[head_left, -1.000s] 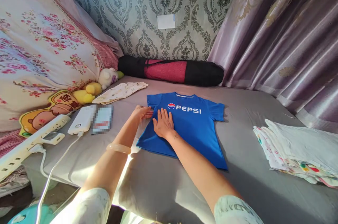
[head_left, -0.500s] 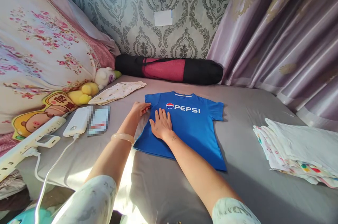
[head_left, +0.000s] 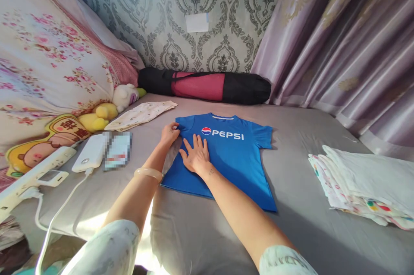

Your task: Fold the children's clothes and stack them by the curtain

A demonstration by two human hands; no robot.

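Observation:
A blue T-shirt (head_left: 236,167) with a white PEPSI print lies spread flat, its collar away from me. At the sleeve on the left side is my left hand (head_left: 170,133), its fingers closed on the sleeve's edge. My right hand (head_left: 196,156) rests palm down on the shirt's left half, just below the logo, with its fingers spread. A pale bangle (head_left: 148,173) circles my left wrist.
Folded cloths (head_left: 365,184) are stacked at the right. On the left lie a white power bank (head_left: 91,152) with its cable, a power strip (head_left: 48,165), plush toys (head_left: 100,115) and a patterned cloth (head_left: 142,114). A black-and-red rolled bag (head_left: 200,86) lies along the wall.
My left hand has shifted slightly outward and up along the sleeve's edge. My right hand stays flat on the shirt, fingers a little more spread. The view has moved slightly.

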